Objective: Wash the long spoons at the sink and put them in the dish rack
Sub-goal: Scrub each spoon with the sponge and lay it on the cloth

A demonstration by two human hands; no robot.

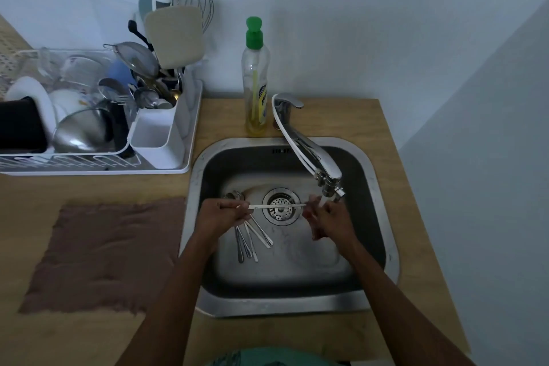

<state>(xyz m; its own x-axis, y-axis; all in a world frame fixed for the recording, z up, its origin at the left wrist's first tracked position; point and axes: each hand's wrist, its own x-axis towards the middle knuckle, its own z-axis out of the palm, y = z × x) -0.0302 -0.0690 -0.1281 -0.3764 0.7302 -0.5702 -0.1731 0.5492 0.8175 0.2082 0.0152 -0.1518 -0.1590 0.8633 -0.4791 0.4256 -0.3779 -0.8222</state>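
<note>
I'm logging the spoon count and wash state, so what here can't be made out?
Head view only:
- Spoons in the sink: bowls hidden under the left hand; count unclear.
- Held spoon: both ends covered by the left and right hand.
- Rack: cut off at the left edge.
- Bottle label: too small.

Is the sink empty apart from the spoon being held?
No. Several more long spoons lie on the sink floor, beneath the left hand that holds one spoon across the drain.
</note>
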